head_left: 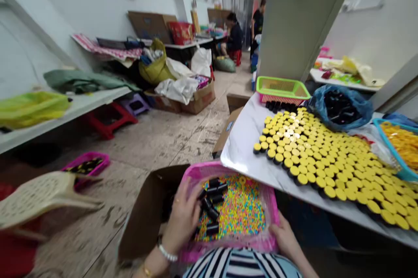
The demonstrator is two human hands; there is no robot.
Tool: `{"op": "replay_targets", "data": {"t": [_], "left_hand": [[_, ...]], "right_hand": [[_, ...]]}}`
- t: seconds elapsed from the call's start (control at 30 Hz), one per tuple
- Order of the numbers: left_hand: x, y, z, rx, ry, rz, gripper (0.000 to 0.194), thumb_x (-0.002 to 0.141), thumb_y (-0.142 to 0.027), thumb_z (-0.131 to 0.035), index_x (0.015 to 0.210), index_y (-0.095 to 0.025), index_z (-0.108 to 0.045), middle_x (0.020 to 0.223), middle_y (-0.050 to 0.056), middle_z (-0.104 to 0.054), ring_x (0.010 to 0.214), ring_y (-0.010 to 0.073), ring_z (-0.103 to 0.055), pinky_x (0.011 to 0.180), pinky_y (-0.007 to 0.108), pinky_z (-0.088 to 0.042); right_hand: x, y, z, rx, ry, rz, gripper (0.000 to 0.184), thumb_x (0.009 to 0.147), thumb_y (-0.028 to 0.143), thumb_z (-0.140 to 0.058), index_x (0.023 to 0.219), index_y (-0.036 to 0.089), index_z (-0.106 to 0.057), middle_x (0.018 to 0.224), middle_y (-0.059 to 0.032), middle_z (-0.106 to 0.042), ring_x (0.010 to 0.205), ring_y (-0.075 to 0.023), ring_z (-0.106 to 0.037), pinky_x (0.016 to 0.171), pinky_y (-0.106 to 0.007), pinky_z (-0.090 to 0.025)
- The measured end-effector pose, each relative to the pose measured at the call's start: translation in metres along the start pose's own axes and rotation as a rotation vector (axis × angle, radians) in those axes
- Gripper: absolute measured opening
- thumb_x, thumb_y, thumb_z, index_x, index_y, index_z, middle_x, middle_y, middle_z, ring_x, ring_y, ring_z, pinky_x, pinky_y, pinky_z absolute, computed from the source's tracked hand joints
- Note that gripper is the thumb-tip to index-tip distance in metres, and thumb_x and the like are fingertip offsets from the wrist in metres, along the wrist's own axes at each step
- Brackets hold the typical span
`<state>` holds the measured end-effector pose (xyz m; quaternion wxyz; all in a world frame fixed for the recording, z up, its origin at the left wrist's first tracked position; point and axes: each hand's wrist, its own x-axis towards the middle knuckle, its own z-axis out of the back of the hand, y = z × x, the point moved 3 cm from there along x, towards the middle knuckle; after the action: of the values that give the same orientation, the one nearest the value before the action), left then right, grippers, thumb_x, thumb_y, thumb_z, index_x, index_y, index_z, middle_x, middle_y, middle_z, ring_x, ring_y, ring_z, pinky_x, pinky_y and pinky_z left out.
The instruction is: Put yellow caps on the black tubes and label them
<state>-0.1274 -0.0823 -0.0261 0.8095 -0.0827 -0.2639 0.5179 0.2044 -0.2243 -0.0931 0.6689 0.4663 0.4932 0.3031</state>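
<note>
**Black cylinders in pink tray, left hand spread over them**

Black plastic cylinders (212, 201) lie on multicoloured beads (241, 212) inside the pink tray (272, 212), long axes mostly crosswise, some angled. Left hand (183, 221) spread at their left, partly hiding the lowest ones; no pinch discernible. Right hand (284, 236) against the tray's near right rim, grip unclear. Yellow-capped jars (313, 156) stand right of the tray.

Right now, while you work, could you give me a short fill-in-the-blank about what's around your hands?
The beaded bracelet is on the ____ wrist.
The tray under the right hand is ____.
The round lids on the table are ____.
The plastic bag beyond them is ____.

Missing words: left; pink; yellow; blue.
</note>
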Motion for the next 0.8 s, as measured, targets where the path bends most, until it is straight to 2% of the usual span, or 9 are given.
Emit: {"op": "replay_targets", "data": {"t": [0.07, 0.13, 0.23, 0.37, 0.47, 0.53, 0.63, 0.73, 0.8], "left_hand": [[0.012, -0.025, -0.017, -0.030, 0.117, -0.198, 0.067, 0.087, -0.021, -0.056, 0.149, -0.046, -0.049, 0.165, -0.002, -0.036, 0.157, 0.0287, -0.025, 0.127, 0.058, -0.030], [0.028, -0.040, -0.037, -0.046, 0.277, -0.331, 0.072, 0.084, -0.029, -0.063, 0.151, -0.049, -0.044, 0.162, -0.002, -0.040, 0.155, 0.0310, -0.026, 0.127, 0.061, -0.029], [0.051, -0.036, -0.065, -0.020, 0.424, -0.341, 0.075, 0.076, -0.037, -0.070, 0.149, -0.043, -0.050, 0.155, 0.007, -0.051, 0.149, 0.0387, -0.035, 0.125, 0.063, -0.029], [0.059, -0.006, -0.085, 0.035, 0.414, -0.270, 0.080, 0.073, -0.042, -0.073, 0.149, -0.043, -0.049, 0.156, 0.008, -0.049, 0.147, 0.0403, -0.037, 0.123, 0.060, -0.034], [0.057, 0.003, -0.081, 0.019, 0.376, -0.327, 0.081, 0.076, -0.042, -0.072, 0.151, -0.049, -0.043, 0.161, 0.001, -0.039, 0.148, 0.0374, -0.034, 0.123, 0.057, -0.036], [0.060, -0.001, -0.068, -0.045, 0.375, -0.408, 0.072, 0.082, -0.045, -0.067, 0.149, -0.054, -0.042, 0.158, -0.004, -0.041, 0.145, 0.0342, -0.042, 0.120, 0.052, -0.043], [0.084, -0.017, -0.035, -0.234, 0.348, -0.491, 0.057, 0.087, -0.044, -0.063, 0.138, -0.065, -0.049, 0.143, -0.014, -0.059, 0.131, 0.0275, -0.061, 0.110, 0.044, -0.056], [0.145, -0.043, 0.000, -0.482, 0.226, -0.448, 0.044, 0.089, -0.035, -0.065, 0.123, -0.063, -0.065, 0.117, -0.015, -0.075, 0.107, 0.0242, -0.075, 0.095, 0.042, -0.065], [0.208, -0.070, 0.010, -0.647, 0.135, -0.375, 0.022, 0.090, -0.036, -0.064, 0.106, -0.045, -0.078, 0.104, -0.005, -0.079, 0.095, 0.0256, -0.077, 0.084, 0.044, -0.066]], "right_hand": [[0.006, 0.001, -0.003, 0.016, -0.006, -0.005, 0.081, 0.052, 0.026, -0.048, 0.130, 0.026, -0.069, 0.113, -0.0054, -0.077, 0.102, -0.0333, -0.072, 0.082, -0.041, -0.059], [0.013, 0.001, -0.002, 0.040, -0.003, -0.006, 0.081, 0.049, 0.027, -0.047, 0.127, 0.026, -0.071, 0.106, -0.0049, -0.078, 0.096, -0.0331, -0.073, 0.079, -0.041, -0.058], [0.021, -0.002, 0.004, 0.032, 0.028, -0.042, 0.078, 0.047, 0.025, -0.048, 0.122, 0.026, -0.073, 0.098, -0.0046, -0.078, 0.093, -0.0334, -0.073, 0.080, -0.041, -0.057], [0.025, 0.000, 0.014, -0.113, -0.008, -0.048, 0.068, 0.052, 0.028, -0.054, 0.116, 0.023, -0.075, 0.109, -0.0082, -0.078, 0.111, -0.0353, -0.070, 0.095, -0.042, -0.053], [0.009, 0.026, 0.025, -0.307, -0.024, 0.004, 0.055, 0.063, 0.038, -0.065, 0.115, 0.025, -0.076, 0.116, -0.0104, -0.076, 0.119, -0.0352, -0.067, 0.103, -0.040, -0.049], [-0.011, 0.060, 0.036, -0.397, 0.076, 0.037, 0.044, 0.068, 0.040, -0.069, 0.109, 0.027, -0.079, 0.107, -0.0096, -0.078, 0.107, -0.0330, -0.072, 0.096, -0.038, -0.052], [-0.039, 0.133, 0.059, -0.480, 0.284, 0.055, 0.027, 0.074, 0.042, -0.071, 0.095, 0.028, -0.081, 0.086, -0.0060, -0.078, 0.080, -0.0255, -0.072, 0.077, -0.032, -0.054], [-0.030, 0.228, 0.087, -0.657, 0.324, 0.172, 0.033, 0.076, 0.042, -0.074, 0.106, 0.030, -0.080, 0.091, -0.0049, -0.078, 0.083, -0.0225, -0.071, 0.082, -0.032, -0.054], [0.007, 0.290, 0.104, -0.809, 0.334, 0.275, 0.038, 0.082, 0.044, -0.070, 0.116, 0.028, -0.077, 0.099, -0.0058, -0.078, 0.088, -0.0224, -0.071, 0.085, -0.035, -0.055]]}}
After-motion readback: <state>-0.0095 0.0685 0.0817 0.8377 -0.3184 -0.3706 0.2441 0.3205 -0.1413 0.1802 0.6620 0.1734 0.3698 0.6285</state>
